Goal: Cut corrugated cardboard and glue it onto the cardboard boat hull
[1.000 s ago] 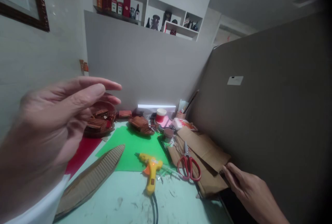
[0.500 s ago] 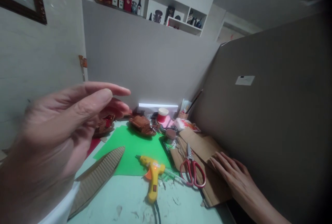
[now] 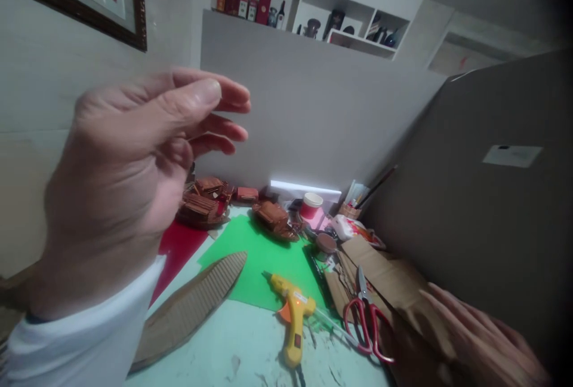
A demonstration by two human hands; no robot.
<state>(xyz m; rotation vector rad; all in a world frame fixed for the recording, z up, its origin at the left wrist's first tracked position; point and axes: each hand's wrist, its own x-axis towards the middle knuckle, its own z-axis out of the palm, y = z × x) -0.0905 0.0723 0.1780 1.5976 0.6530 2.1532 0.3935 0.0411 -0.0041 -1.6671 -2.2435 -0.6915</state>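
Observation:
My left hand (image 3: 147, 130) is raised at the left, in front of the grey panel, with loosely bent fingers slightly apart and nothing visible in it. Below it a boat-shaped piece of corrugated cardboard (image 3: 199, 297) lies partly on a green sheet (image 3: 250, 279). My right hand (image 3: 486, 339), smeared by motion, has its fingers stretched out over the cardboard sheets (image 3: 380, 267) at the right. Scissors with red handles (image 3: 364, 315) rest on that cardboard. A yellow glue gun (image 3: 293, 318), its small light glowing, lies mid-table, with a clear glue stick at its back.
Brown model boats (image 3: 201, 208) stand at the back left, and another model boat (image 3: 273, 220) is on the green sheet. Behind are a red-and-white tub (image 3: 311, 205), a small brown jar (image 3: 325, 245) and a brush holder (image 3: 351, 208). A grey panel (image 3: 286, 112) borders the back.
My left hand has risen, uncovering more of the model boats. My right hand has shifted right along the cardboard. The whole view has swung left, so the table things appear further right.

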